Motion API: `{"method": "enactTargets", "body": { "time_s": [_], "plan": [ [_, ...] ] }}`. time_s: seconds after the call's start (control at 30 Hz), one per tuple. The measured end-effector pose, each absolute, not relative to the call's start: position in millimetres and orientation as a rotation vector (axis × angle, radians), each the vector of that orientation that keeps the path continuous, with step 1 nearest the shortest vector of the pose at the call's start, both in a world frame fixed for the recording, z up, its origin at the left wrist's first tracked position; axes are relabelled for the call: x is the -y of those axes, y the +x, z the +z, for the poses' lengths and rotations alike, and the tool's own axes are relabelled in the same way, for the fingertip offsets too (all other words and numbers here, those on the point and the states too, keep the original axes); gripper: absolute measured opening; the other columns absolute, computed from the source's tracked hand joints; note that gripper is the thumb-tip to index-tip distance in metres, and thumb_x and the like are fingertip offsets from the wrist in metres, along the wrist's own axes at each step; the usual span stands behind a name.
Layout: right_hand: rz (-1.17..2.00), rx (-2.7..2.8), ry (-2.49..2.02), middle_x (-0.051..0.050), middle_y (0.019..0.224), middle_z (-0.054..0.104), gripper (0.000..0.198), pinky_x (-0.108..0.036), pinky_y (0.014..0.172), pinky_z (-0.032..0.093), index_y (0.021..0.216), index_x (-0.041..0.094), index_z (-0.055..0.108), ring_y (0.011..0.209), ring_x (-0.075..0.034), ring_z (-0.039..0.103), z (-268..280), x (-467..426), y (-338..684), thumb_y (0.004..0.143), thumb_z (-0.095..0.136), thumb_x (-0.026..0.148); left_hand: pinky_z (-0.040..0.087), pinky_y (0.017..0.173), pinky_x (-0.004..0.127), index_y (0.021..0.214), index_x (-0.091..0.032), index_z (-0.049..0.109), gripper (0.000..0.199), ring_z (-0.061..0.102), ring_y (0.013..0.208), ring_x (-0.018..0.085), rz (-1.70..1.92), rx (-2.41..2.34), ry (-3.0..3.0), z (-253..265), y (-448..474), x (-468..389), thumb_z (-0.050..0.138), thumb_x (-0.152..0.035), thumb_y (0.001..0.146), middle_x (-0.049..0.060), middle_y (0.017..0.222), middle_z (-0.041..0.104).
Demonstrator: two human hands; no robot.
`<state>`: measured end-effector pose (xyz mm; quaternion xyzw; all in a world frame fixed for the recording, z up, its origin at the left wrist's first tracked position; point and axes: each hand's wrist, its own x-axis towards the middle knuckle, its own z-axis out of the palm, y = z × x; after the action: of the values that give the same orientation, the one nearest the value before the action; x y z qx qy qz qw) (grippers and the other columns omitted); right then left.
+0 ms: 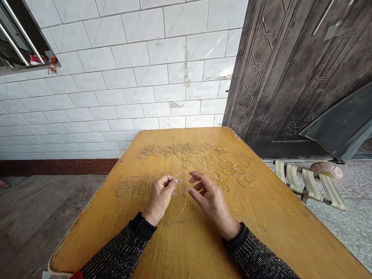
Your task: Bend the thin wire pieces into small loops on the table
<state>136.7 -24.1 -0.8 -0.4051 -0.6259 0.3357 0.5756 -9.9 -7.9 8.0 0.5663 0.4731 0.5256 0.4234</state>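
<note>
My left hand (162,197) is closed in a pinch, thumb against forefinger, on a thin wire (186,200) bent into a loop. The wire's loose end hangs down between my two hands. To its right, my right hand (213,199) has its thumb and forefinger apart; the thumb tip is close to the wire, and I cannot tell if it touches. Its lower fingers are curled and partly hidden. Both hands are just above the wooden table (180,244). Beyond them lie rows of flower-like wire loops (176,149). A tangle of wire loops (130,186) lies left of my left hand.
A white tiled wall (157,93) stands behind the table, with a dark carved door (290,77) to the right. On the floor at the right are a striped strap stool (308,182) and a round pinkish thing (327,170). A barred window (20,35) is at upper left.
</note>
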Motion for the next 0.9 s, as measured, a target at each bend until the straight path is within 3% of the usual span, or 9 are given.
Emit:
{"method": "enactTargets", "body": {
  "time_s": [0.13, 0.23, 0.43, 0.53, 0.7, 0.9],
  "plan": [
    [0.475, 1.804, -0.859, -0.005, 0.109, 0.058, 0.027, -0.032, 0.070, 0.048, 0.104, 0.031, 0.062, 0.079, -0.017, 0.059, 11, 34, 144, 0.080, 0.054, 0.022, 0.028, 0.046, 0.020, 0.056, -0.016, 0.053, 0.021, 0.035, 0.044, 0.007, 1.299, -1.209, 1.413, 11, -11, 8, 0.058, -0.030, 0.070, -0.006, 0.045, 0.039],
    [0.410, 1.955, -0.827, -0.005, 0.106, 0.061, 0.022, -0.035, 0.075, 0.047, 0.097, 0.030, 0.066, 0.088, -0.020, 0.059, 17, 37, 146, 0.082, 0.051, 0.023, 0.026, 0.045, 0.020, 0.055, -0.016, 0.053, 0.020, 0.033, 0.044, 0.007, 1.255, -1.206, 1.416, 12, -10, 10, 0.058, -0.029, 0.069, -0.006, 0.045, 0.039],
    [0.603, 1.848, -0.719, -0.004, 0.092, 0.067, 0.016, -0.036, 0.079, 0.046, 0.089, 0.029, 0.069, 0.089, -0.020, 0.060, 18, 34, 146, 0.079, 0.057, 0.025, 0.024, 0.045, 0.021, 0.055, -0.016, 0.053, 0.016, 0.031, 0.044, 0.007, 1.249, -1.189, 1.353, 11, -11, 8, 0.057, -0.028, 0.066, -0.006, 0.045, 0.038],
    [0.764, 1.674, -0.743, -0.003, 0.081, 0.068, 0.013, -0.034, 0.075, 0.047, 0.083, 0.027, 0.071, 0.082, -0.019, 0.061, 17, 32, 145, 0.078, 0.058, 0.027, 0.024, 0.045, 0.021, 0.055, -0.017, 0.053, 0.015, 0.031, 0.044, 0.008, 1.252, -1.192, 1.363, 11, -13, 6, 0.056, -0.026, 0.066, -0.007, 0.044, 0.037],
    [1.121, 1.238, -0.859, -0.003, 0.064, 0.066, 0.019, -0.025, 0.050, 0.043, 0.081, 0.021, 0.067, 0.053, -0.012, 0.056, 14, 26, 144, 0.074, 0.061, 0.038, 0.025, 0.047, 0.022, 0.055, -0.018, 0.054, 0.013, 0.032, 0.044, 0.008, 1.229, -1.228, 1.479, 12, -14, 8, 0.055, -0.023, 0.067, -0.006, 0.044, 0.038],
    [1.120, 1.137, -0.856, 0.001, 0.058, 0.060, 0.023, -0.020, 0.049, 0.040, 0.072, 0.019, 0.062, 0.049, -0.008, 0.050, 14, 23, 147, 0.077, 0.057, 0.040, 0.026, 0.049, 0.021, 0.057, -0.017, 0.053, 0.016, 0.034, 0.050, 0.009, 1.087, -1.168, 1.709, 16, -13, 15, 0.054, -0.024, 0.071, -0.005, 0.052, 0.040]
  ]
}}
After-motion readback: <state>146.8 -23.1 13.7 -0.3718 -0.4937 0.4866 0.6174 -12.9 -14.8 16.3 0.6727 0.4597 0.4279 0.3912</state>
